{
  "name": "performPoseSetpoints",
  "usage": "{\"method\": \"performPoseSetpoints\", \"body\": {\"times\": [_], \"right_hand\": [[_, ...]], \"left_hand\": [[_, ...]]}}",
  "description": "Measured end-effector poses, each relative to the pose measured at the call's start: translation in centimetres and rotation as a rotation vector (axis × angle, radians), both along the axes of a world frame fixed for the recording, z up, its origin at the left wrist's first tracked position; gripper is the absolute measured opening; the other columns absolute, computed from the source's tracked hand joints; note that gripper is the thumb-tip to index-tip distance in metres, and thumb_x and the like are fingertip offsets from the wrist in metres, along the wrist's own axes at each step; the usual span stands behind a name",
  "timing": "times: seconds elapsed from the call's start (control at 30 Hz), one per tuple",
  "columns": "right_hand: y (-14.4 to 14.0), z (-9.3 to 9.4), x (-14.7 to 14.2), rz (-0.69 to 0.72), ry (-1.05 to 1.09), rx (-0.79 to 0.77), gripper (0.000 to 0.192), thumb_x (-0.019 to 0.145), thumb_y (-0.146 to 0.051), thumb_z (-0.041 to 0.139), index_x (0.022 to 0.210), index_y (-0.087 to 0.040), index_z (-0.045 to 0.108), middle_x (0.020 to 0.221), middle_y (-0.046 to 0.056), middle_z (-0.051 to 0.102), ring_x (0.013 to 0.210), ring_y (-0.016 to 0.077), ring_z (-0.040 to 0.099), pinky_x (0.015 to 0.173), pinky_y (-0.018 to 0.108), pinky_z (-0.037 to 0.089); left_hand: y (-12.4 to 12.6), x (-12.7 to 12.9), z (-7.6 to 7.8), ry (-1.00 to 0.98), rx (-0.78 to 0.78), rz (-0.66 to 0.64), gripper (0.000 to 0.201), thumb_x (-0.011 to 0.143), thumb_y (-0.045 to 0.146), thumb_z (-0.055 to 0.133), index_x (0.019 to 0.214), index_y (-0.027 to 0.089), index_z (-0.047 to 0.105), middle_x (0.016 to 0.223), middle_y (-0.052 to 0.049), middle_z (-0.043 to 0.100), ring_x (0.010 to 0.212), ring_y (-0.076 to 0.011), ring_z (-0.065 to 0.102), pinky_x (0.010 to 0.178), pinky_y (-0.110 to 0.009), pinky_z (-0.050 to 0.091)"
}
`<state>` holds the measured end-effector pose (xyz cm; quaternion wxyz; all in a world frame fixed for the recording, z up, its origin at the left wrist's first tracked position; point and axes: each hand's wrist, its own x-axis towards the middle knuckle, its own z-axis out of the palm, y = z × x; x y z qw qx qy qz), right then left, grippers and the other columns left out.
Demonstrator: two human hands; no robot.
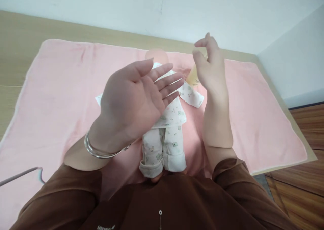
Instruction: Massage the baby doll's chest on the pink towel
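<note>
My left hand (pixel 134 98) is held up with its palm showing and fingers stretched out, nothing in it. A silver bangle circles that wrist. Behind it a baby doll (pixel 174 113) lies on its back in a white printed top and trousers with turned-up cuffs. My left hand hides part of its chest and one sleeve. Beyond the doll's other arm, my right hand (pixel 209 63) is raised with curled fingers around a yellowish, see-through bottle (pixel 193 76) with small print. The thumb covers part of the bottle, so the contact shows only in part.
A pink blanket (pixel 58 85) with a white edge covers most of the wooden table (pixel 37 26). White walls (pixel 113 10) stand behind and at the right. A thin dark rod (pixel 19 176) shows at lower left. Brown wooden flooring (pixel 303 176) lies beyond the right edge.
</note>
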<state>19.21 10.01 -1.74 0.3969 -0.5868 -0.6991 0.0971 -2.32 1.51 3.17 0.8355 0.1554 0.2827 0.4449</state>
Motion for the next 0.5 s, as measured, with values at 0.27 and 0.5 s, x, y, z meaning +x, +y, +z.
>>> {"method": "performPoseSetpoints", "body": {"times": [0.27, 0.5], "right_hand": [[-10.4, 0.0, -10.3, 0.158, -0.18, 0.146, 0.059, 0.105, -0.056, 0.026, 0.151, -0.023, 0.042, 0.173, 0.006, 0.029, 0.167, 0.0258, -0.003, 0.139, 0.049, 0.009], [-11.7, 1.4, -9.0, 0.361, -0.238, 0.022, 0.062, 0.104, -0.052, 0.024, 0.154, -0.02, 0.047, 0.169, 0.002, 0.039, 0.166, 0.0246, 0.011, 0.141, 0.045, 0.011]], "left_hand": [[-1.1, -2.3, 0.4, -0.057, 0.029, -0.178, 0.057, 0.107, 0.058, 0.03, 0.15, 0.028, 0.052, 0.154, 0.0, 0.058, 0.161, -0.0372, 0.021, 0.128, -0.058, 0.033], [-1.2, 0.1, 0.5, 0.087, 0.127, 0.016, 0.06, 0.11, 0.046, 0.02, 0.159, 0.018, 0.041, 0.147, -0.007, 0.064, 0.16, -0.0318, 0.027, 0.129, -0.05, 0.04]]}}
